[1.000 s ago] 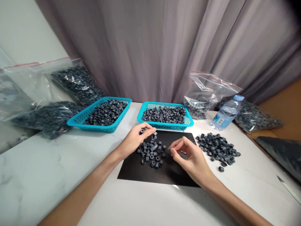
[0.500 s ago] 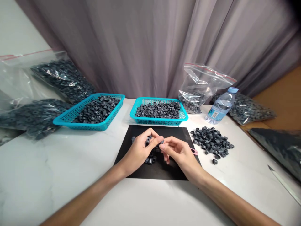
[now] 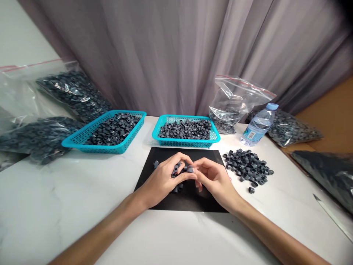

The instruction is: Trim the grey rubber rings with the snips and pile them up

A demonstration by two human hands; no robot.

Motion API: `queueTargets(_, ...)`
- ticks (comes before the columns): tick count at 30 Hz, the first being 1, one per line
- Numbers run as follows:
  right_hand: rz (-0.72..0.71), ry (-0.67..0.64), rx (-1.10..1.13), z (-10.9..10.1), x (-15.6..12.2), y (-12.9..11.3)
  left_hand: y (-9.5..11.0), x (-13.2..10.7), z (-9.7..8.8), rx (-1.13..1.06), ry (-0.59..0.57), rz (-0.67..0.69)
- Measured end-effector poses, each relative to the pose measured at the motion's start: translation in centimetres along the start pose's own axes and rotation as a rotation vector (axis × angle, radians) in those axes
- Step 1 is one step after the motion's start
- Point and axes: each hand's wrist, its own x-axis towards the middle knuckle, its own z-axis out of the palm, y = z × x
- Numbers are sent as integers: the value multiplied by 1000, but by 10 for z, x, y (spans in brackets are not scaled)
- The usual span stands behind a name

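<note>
Over a black mat (image 3: 162,203) my two hands meet at the fingertips. Between thumb and fingers, my left hand (image 3: 165,176) pinches a small dark grey plastic ring (image 3: 190,169). The closed thumb and forefinger of my right hand (image 3: 215,178) press against the same piece from the right. Only a speck of a pink handle shows beside my right hand; the rest is hidden behind it. Beneath my left hand lie several loose grey pieces (image 3: 178,188) on the mat, partly covered by the fingers.
Grey pieces fill the left teal basket (image 3: 121,148) and the middle teal basket (image 3: 187,141). Similar rings form a pile (image 3: 248,167) on the right, near a water bottle (image 3: 257,125). Plastic bags of pieces (image 3: 74,90) stand at both sides, before a grey curtain (image 3: 154,55).
My left fingers have shifted right along the held piece, and the two hands have closed together. My right hand has turned slightly, hiding most of the pink handle.
</note>
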Motion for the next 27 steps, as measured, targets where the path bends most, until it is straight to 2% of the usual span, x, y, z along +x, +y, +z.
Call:
queueTargets(7, 42, -47, 32, -2, -1, 0, -10, -3, -1, 288, 86, 431)
queueTargets(11, 51, -48, 121, -8, 2, -1, -18, -3, -4, 395, 164, 562)
queueTargets(17, 95, -98, 264, -9, 3, -3, -21, -2, -6, 437, 218, 652)
queueTargets(27, 80, -95, 276, -9, 3, -1, -20, -1, -3, 424, 201, 666)
